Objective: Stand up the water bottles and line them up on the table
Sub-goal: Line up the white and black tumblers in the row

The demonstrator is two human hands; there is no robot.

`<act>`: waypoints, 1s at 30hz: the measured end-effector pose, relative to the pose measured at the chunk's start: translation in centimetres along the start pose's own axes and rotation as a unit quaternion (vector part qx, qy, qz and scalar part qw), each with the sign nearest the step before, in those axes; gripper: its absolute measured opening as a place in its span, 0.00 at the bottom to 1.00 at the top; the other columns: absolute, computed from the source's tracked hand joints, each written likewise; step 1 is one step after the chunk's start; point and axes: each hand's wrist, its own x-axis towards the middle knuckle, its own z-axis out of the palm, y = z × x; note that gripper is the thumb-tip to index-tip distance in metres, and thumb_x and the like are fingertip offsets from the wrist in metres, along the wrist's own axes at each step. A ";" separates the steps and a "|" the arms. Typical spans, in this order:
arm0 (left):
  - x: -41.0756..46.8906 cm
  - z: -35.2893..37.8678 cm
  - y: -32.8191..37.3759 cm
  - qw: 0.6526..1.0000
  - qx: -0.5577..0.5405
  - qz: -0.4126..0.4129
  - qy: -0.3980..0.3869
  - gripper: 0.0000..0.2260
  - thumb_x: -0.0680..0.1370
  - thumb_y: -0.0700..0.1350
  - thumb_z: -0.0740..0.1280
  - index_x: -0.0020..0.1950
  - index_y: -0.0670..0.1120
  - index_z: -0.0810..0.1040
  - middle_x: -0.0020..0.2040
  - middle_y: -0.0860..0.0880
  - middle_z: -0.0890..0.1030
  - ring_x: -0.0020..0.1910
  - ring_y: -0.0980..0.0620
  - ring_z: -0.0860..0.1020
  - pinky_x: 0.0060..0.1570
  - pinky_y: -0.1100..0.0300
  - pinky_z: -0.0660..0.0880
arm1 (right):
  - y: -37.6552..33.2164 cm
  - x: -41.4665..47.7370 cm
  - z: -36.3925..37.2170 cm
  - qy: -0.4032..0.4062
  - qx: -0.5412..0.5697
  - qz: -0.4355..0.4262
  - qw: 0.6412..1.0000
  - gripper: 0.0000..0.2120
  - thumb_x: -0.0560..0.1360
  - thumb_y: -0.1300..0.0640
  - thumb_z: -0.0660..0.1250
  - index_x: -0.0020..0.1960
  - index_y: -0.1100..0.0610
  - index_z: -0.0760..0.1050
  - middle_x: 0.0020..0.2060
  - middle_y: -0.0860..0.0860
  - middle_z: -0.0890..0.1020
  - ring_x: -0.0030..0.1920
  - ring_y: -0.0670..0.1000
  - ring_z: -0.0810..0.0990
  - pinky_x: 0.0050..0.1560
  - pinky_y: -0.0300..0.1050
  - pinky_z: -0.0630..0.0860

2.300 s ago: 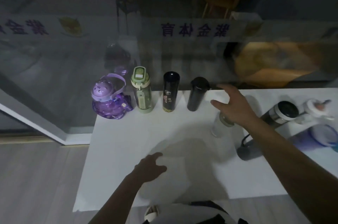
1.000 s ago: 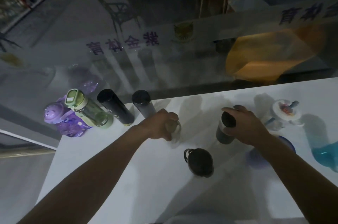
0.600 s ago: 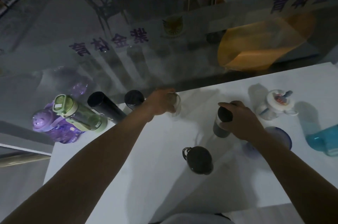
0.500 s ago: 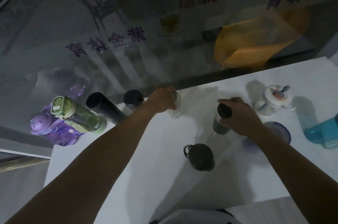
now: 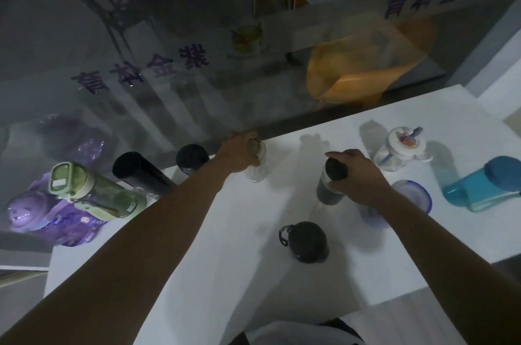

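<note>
On the white table a row stands along the glass: a purple bottle, a green bottle, a tall black flask and a short black flask. My left hand grips the top of a clear bottle standing at the right end of that row. My right hand is closed on a steel bottle with a black lid, upright in the middle. A dark bottle with a loop stands nearer me.
To the right stand a white-lidded cup with a straw and a bluish clear bottle; a teal bottle lies on its side. A glass wall runs right behind the table's far edge.
My left hand took the clear bottle from the right hand and carried it back to the end of the row by the glass. My right hand gripped the steel bottle and stood it upright.
</note>
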 end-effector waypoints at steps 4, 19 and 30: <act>0.4 0.2 -0.6 1.000 0.005 -0.006 -0.015 0.37 0.69 0.46 0.76 0.75 0.53 0.63 0.73 0.42 0.64 0.68 0.37 0.68 0.64 0.52 0.68 | 0.2 0.1 0.3 0.006 0.009 0.001 1.000 0.31 0.68 0.52 0.72 0.70 0.47 0.68 0.65 0.54 0.71 0.58 0.58 0.75 0.61 0.54 0.75; -12.1 9.9 -2.8 0.958 -0.195 -0.058 0.203 0.36 0.73 0.46 0.71 0.77 0.55 0.57 0.78 0.45 0.57 0.76 0.42 0.56 0.71 0.39 0.62 | 1.6 1.0 -0.2 0.008 -0.035 -0.067 0.997 0.32 0.68 0.49 0.75 0.69 0.48 0.68 0.64 0.53 0.73 0.59 0.56 0.75 0.59 0.52 0.77; -19.7 18.3 -8.7 0.967 -0.058 -0.248 -0.026 0.39 0.74 0.59 0.68 0.78 0.58 0.48 0.79 0.45 0.43 0.77 0.39 0.47 0.71 0.39 0.60 | -3.7 7.5 -1.4 -0.035 0.004 -0.081 0.996 0.35 0.63 0.52 0.77 0.68 0.47 0.70 0.65 0.52 0.74 0.62 0.57 0.74 0.57 0.48 0.72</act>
